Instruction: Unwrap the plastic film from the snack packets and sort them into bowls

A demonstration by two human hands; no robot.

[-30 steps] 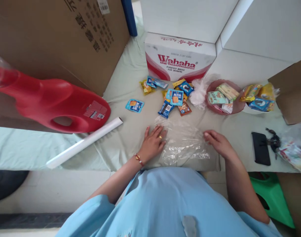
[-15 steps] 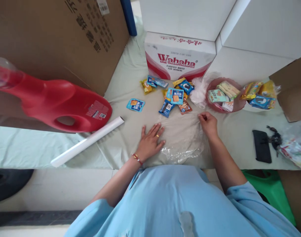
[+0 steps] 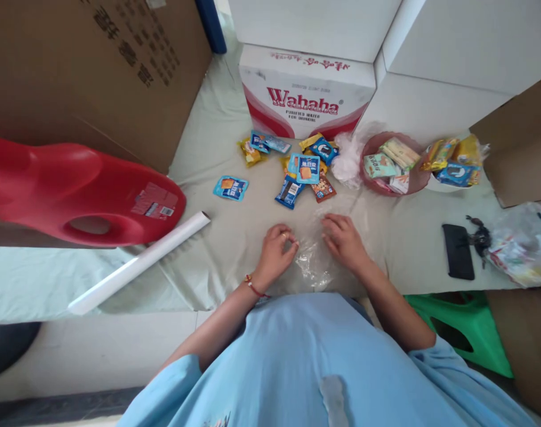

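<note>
A clear plastic bag (image 3: pixel 313 261) lies crumpled on the cloth-covered table, between my hands. At its left edge is my left hand (image 3: pixel 277 252), with the fingers curled and the thumb close to the index finger, closed on the film. My right hand (image 3: pixel 345 242) rests over the bag's right part, fingers bent and a little apart, thumb away from the index finger. Just beyond the hands lies a pile of small snack packets (image 3: pixel 308 171). Another blue snack packet (image 3: pixel 231 188) lies alone to the left.
At left are a red jug (image 3: pixel 119 201), a white roll (image 3: pixel 141 261) and a large cardboard box (image 3: pixel 163 107). A Wahaha carton (image 3: pixel 303 98) stands behind. Rightward sit a pink bowl (image 3: pixel 371 178) of snacks, a black phone (image 3: pixel 457 252) and a filled plastic bag (image 3: pixel 521 243).
My right hand has moved left across the bag, and its pinch has loosened. My left hand has gone from lying flat to curled. The bag looks more gathered, and the view has shifted slightly.
</note>
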